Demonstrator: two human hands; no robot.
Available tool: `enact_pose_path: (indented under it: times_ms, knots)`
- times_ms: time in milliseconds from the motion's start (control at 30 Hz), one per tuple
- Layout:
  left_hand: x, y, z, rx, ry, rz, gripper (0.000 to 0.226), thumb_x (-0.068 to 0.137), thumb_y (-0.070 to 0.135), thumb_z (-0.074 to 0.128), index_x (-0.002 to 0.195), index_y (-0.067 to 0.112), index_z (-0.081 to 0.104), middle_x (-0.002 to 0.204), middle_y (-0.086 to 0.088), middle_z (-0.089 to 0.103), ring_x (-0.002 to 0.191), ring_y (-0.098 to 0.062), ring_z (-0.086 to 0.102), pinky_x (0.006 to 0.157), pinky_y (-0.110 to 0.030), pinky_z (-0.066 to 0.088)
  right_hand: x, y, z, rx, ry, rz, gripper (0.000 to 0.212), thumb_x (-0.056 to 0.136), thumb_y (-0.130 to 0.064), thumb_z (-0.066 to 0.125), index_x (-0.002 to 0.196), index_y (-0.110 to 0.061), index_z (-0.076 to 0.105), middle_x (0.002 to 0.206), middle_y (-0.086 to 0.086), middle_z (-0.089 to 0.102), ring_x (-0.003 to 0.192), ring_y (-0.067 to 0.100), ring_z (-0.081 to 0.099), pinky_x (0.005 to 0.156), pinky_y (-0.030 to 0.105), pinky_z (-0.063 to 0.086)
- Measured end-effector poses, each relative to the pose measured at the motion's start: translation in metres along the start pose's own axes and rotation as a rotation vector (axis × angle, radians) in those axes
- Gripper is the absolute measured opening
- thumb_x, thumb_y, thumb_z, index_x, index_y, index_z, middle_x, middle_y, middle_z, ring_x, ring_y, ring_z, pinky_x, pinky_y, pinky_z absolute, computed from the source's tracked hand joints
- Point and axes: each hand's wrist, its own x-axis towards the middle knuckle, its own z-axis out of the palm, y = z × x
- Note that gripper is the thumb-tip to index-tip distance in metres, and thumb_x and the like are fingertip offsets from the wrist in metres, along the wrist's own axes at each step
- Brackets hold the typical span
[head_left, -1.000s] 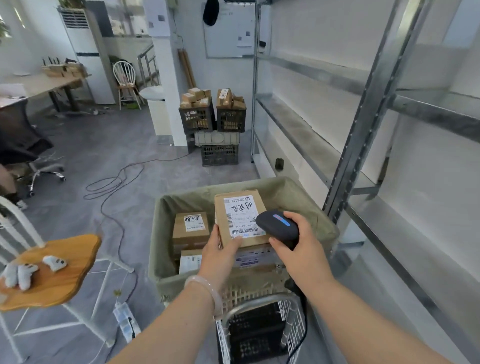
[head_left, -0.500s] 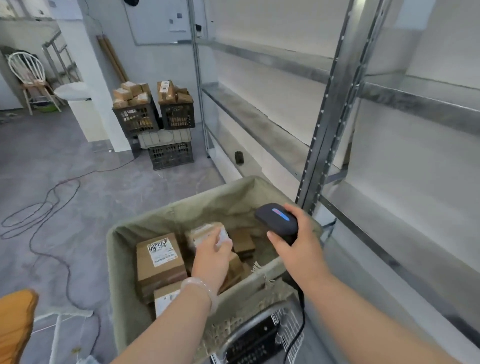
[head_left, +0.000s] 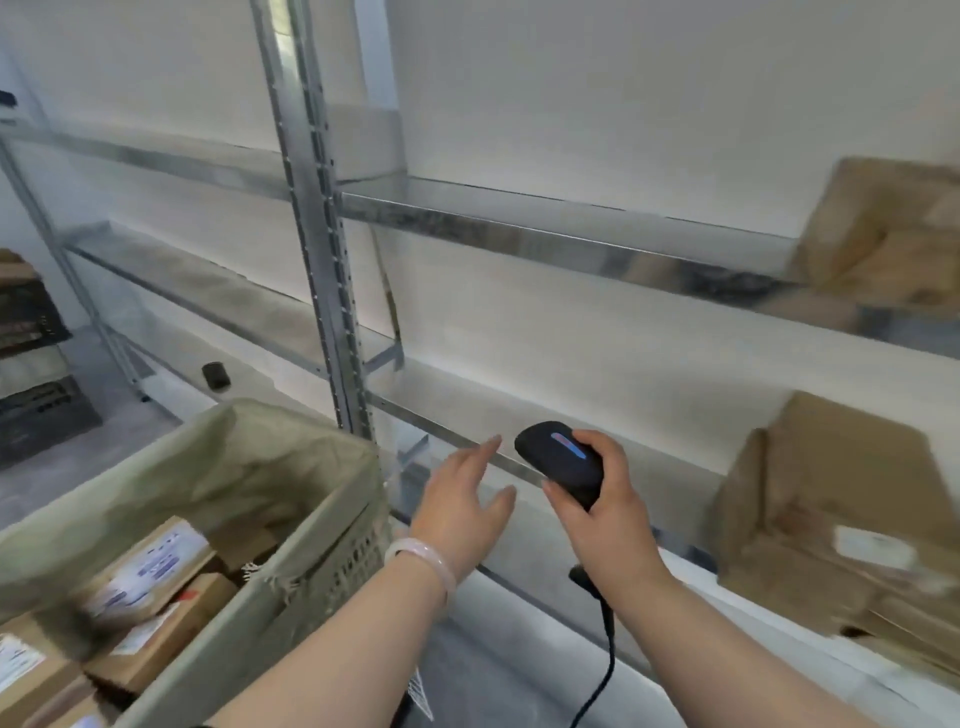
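Before galvanized steel shelf (head_left: 545, 234), right hand (head_left: 608, 514) grips smooth rounded scanner (head_left: 563, 462).

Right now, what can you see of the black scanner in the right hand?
The scanner is black and smooth, plastic by its look, with a rounded head and a lit blue strip on top. The right hand grips its handle, holding it before the shelf. A black cable hangs from its base.
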Motion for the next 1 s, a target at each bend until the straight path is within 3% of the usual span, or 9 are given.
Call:
enact_pose_path:
  times_ms: [67, 167, 267, 333, 433, 500, 633, 800, 1000]
  knots:
    - [-0.004, 0.04, 0.033, 0.005, -0.042, 0.075, 0.061, 0.099, 0.033, 0.058, 0.154, 0.033, 0.032, 0.155, 0.006, 0.038, 0.145, -0.01, 0.029, 0.11, -0.015, 0.016, -0.014, 0.014, -0.051, -0.01, 0.073, 0.017, 0.052, 0.087, -0.014, 0.071, 0.117, -0.047, 0.043, 0.11, -0.026, 0.058, 0.096, -0.012, 0.057, 0.077, 0.006, 0.043]
    - [-0.015, 0.099, 0.088, 0.008, -0.112, 0.151, 0.063, 0.098, 0.034, 0.058, 0.155, 0.035, 0.03, 0.157, 0.004, 0.035, 0.146, -0.013, 0.028, 0.113, -0.017, 0.018, -0.04, 0.034, -0.13, -0.047, 0.187, 0.054, 0.055, 0.087, -0.017, 0.071, 0.113, -0.056, 0.041, 0.112, -0.025, 0.058, 0.097, 0.005, 0.063, 0.082, 0.02, 0.049]
    - [-0.034, 0.155, 0.143, 0.018, -0.186, 0.215, 0.064, 0.098, 0.035, 0.058, 0.155, 0.037, 0.029, 0.156, 0.002, 0.034, 0.145, -0.017, 0.028, 0.117, -0.026, 0.023, -0.071, 0.051, -0.208, -0.073, 0.304, 0.086, 0.056, 0.087, -0.015, 0.07, 0.116, -0.053, 0.04, 0.108, -0.029, 0.057, 0.094, -0.007, 0.06, 0.071, 0.008, 0.046]
    - [-0.049, 0.19, 0.177, 0.022, -0.24, 0.262, 0.065, 0.097, 0.031, 0.057, 0.155, 0.034, 0.03, 0.154, 0.0, 0.037, 0.142, -0.021, 0.032, 0.116, -0.026, 0.023, -0.094, 0.064, -0.254, -0.1, 0.372, 0.113, 0.056, 0.088, -0.014, 0.07, 0.12, -0.048, 0.04, 0.106, -0.032, 0.055, 0.092, -0.013, 0.058, 0.068, 0.007, 0.045]
    - [-0.071, 0.236, 0.227, 0.011, -0.304, 0.312, 0.065, 0.089, 0.039, 0.055, 0.151, 0.035, 0.036, 0.149, 0.0, 0.044, 0.137, -0.024, 0.041, 0.118, -0.036, 0.029, -0.126, 0.08, -0.311, -0.138, 0.437, 0.177, 0.053, 0.089, -0.018, 0.069, 0.122, -0.047, 0.039, 0.107, -0.025, 0.057, 0.089, -0.007, 0.059, 0.063, 0.008, 0.043]
    - [-0.086, 0.261, 0.256, 0.013, -0.342, 0.356, 0.062, 0.093, 0.04, 0.055, 0.151, 0.038, 0.035, 0.151, 0.004, 0.043, 0.139, -0.019, 0.039, 0.116, -0.029, 0.026, -0.145, 0.091, -0.342, -0.149, 0.49, 0.215, 0.052, 0.089, -0.021, 0.068, 0.122, -0.048, 0.039, 0.108, -0.019, 0.06, 0.085, 0.001, 0.062, 0.061, 0.012, 0.043]
    - [-0.103, 0.294, 0.296, -0.002, -0.449, 0.425, 0.063, 0.1, 0.035, 0.055, 0.156, 0.033, 0.027, 0.158, 0.007, 0.032, 0.144, -0.015, 0.032, 0.111, -0.02, 0.023, -0.17, 0.105, -0.386, -0.131, 0.581, 0.273, 0.05, 0.089, -0.02, 0.068, 0.119, -0.048, 0.039, 0.11, -0.022, 0.061, 0.087, -0.006, 0.061, 0.062, 0.011, 0.045]
    - [-0.096, 0.316, 0.331, -0.047, -0.535, 0.436, 0.065, 0.1, 0.035, 0.056, 0.157, 0.033, 0.025, 0.154, 0.01, 0.032, 0.142, -0.011, 0.032, 0.104, -0.016, 0.021, -0.179, 0.122, -0.414, -0.15, 0.647, 0.328, 0.049, 0.089, -0.023, 0.068, 0.119, -0.049, 0.04, 0.108, -0.019, 0.061, 0.084, 0.002, 0.062, 0.056, 0.013, 0.045]
    - [-0.072, 0.324, 0.368, -0.075, -0.607, 0.411, 0.063, 0.099, 0.034, 0.058, 0.155, 0.03, 0.029, 0.148, 0.005, 0.038, 0.138, -0.013, 0.035, 0.107, -0.022, 0.029, -0.165, 0.138, -0.43, -0.16, 0.703, 0.436, 0.045, 0.091, -0.023, 0.065, 0.122, -0.043, 0.04, 0.101, -0.016, 0.062, 0.077, 0.012, 0.063, 0.046, 0.022, 0.047]
